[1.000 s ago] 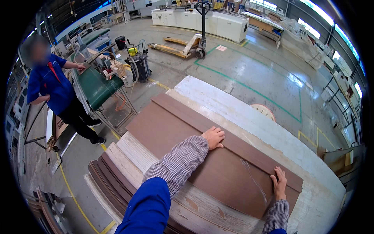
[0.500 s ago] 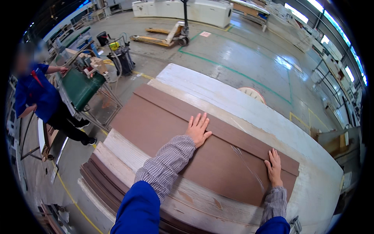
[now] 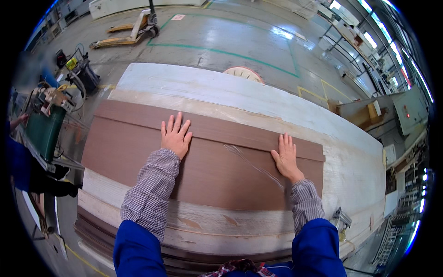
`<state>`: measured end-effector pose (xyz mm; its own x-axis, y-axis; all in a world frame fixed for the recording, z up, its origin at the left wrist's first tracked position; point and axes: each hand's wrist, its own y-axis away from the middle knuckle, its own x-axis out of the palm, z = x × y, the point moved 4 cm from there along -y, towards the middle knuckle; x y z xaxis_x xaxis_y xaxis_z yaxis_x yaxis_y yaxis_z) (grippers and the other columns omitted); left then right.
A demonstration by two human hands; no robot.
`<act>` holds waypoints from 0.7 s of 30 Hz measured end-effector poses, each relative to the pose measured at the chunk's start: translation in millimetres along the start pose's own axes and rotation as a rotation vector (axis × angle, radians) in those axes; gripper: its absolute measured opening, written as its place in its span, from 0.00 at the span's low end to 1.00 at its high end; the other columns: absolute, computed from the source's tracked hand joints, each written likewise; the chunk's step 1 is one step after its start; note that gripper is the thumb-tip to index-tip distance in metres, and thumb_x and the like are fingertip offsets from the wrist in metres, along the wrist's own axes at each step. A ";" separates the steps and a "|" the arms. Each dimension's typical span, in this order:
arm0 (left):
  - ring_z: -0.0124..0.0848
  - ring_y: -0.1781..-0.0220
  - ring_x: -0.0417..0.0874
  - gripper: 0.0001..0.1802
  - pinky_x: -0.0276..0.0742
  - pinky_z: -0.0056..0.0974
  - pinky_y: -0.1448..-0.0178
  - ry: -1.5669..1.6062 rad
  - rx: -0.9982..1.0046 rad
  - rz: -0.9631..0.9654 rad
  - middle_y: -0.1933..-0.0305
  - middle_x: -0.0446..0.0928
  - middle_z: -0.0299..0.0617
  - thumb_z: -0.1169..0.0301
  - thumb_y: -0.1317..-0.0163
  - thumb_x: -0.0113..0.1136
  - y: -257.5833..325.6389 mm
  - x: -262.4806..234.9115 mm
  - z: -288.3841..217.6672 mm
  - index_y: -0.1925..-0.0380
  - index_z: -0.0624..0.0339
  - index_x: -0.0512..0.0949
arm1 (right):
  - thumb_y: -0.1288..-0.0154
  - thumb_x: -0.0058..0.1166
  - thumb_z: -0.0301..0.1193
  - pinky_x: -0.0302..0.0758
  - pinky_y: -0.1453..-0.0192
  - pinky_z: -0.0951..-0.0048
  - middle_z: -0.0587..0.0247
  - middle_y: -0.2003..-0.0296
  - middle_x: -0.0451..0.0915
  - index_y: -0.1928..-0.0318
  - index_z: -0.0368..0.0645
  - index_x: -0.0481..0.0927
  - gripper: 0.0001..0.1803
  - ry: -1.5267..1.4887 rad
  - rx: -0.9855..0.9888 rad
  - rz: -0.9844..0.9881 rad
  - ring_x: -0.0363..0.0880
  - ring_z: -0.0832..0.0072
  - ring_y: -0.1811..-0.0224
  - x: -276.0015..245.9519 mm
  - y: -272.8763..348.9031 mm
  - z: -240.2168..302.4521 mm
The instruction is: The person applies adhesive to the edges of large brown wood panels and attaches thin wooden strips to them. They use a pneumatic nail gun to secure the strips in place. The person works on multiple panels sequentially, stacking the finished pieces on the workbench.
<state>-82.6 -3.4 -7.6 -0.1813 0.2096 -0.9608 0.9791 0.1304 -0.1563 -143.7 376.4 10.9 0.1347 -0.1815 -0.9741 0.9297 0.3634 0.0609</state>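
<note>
Brown panel (image 3: pixel 217 177), matching strip (image 3: pixel 230 134), pale streaks (image 3: pixel 255 166)

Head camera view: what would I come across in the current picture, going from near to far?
Stacked dark brown boards → pale worn boards → brown panel → white board → round pale disc with a reddish rim → green floor line → long white cabinet.

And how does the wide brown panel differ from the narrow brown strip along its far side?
The panel shows a broad face, while the strip is only a slim band. The panel carries pale streaks toward its right; the strip shows none that I can make out. Both are brown and run lengthwise in the same direction.
</note>
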 end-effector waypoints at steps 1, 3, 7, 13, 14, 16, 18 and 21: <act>0.42 0.27 0.44 0.25 0.36 0.52 0.28 0.003 -0.005 0.009 0.27 0.45 0.39 0.54 0.33 0.39 0.4 1.1 2.4 0.38 0.46 0.63 | 0.33 0.36 0.51 0.32 0.29 0.53 0.51 0.30 0.37 0.31 0.41 0.43 0.39 -0.001 0.006 0.008 0.31 0.57 0.27 -0.1 -0.1 0.4; 0.42 0.27 0.43 0.25 0.35 0.52 0.28 0.033 -0.015 0.038 0.27 0.44 0.39 0.54 0.34 0.39 -0.7 2.8 3.7 0.39 0.47 0.63 | 0.34 0.36 0.53 0.31 0.29 0.53 0.51 0.30 0.36 0.31 0.41 0.42 0.41 -0.004 0.012 0.026 0.30 0.58 0.27 3.9 -2.2 0.0; 0.45 0.29 0.48 0.25 0.41 0.53 0.29 0.103 0.055 -0.043 0.31 0.52 0.43 0.55 0.37 0.46 -5.2 -0.1 17.7 0.41 0.48 0.66 | 0.36 0.36 0.56 0.32 0.29 0.53 0.47 0.30 0.35 0.32 0.37 0.40 0.45 0.015 0.034 0.086 0.29 0.56 0.27 1.6 -6.5 -7.1; 0.47 0.45 0.73 0.32 0.69 0.49 0.44 -0.154 -0.832 -0.311 0.47 0.72 0.52 0.42 0.41 0.46 75.6 -91.5 222.6 0.53 0.59 0.76 | 0.38 0.42 0.56 0.38 0.30 0.48 0.41 0.32 0.39 0.33 0.33 0.44 0.47 -0.004 -0.008 -0.198 0.36 0.52 0.28 -20.9 82.7 6.0; 0.50 0.44 0.71 0.37 0.68 0.49 0.44 -0.182 -0.922 -0.106 0.44 0.69 0.54 0.37 0.42 0.40 90.3 -107.2 240.5 0.53 0.60 0.75 | 0.38 0.43 0.55 0.40 0.30 0.47 0.40 0.32 0.41 0.33 0.33 0.45 0.46 0.027 -0.011 -0.179 0.38 0.51 0.29 -18.0 113.9 13.1; 0.52 0.37 0.64 0.46 0.61 0.45 0.37 -0.069 -1.120 -0.136 0.38 0.63 0.60 0.34 0.43 0.38 182.8 -49.2 472.3 0.41 0.66 0.64 | 0.38 0.44 0.54 0.41 0.31 0.47 0.39 0.33 0.43 0.34 0.32 0.46 0.46 -0.039 0.065 -0.236 0.40 0.50 0.29 -9.0 150.6 14.0; 0.50 0.36 0.64 0.49 0.59 0.41 0.34 0.135 -0.988 -0.154 0.38 0.62 0.60 0.35 0.44 0.45 168.3 -12.7 489.1 0.39 0.70 0.60 | 0.38 0.44 0.54 0.42 0.31 0.46 0.39 0.34 0.46 0.35 0.31 0.49 0.45 -0.045 0.265 -0.254 0.43 0.50 0.30 -10.0 198.4 -16.1; 0.47 0.37 0.65 0.45 0.60 0.39 0.35 0.043 -0.816 -0.134 0.39 0.64 0.59 0.39 0.43 0.48 155.5 -18.7 460.0 0.42 0.73 0.62 | 0.38 0.43 0.54 0.44 0.32 0.47 0.38 0.37 0.54 0.39 0.28 0.58 0.41 -0.041 0.391 -0.278 0.48 0.52 0.31 -3.5 230.9 -64.6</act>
<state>115.5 -432.8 -119.2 -0.3112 0.1768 -0.9338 0.5770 0.8159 -0.0378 48.3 520.0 14.3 -0.1309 -0.2618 -0.9562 0.9906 -0.0732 -0.1156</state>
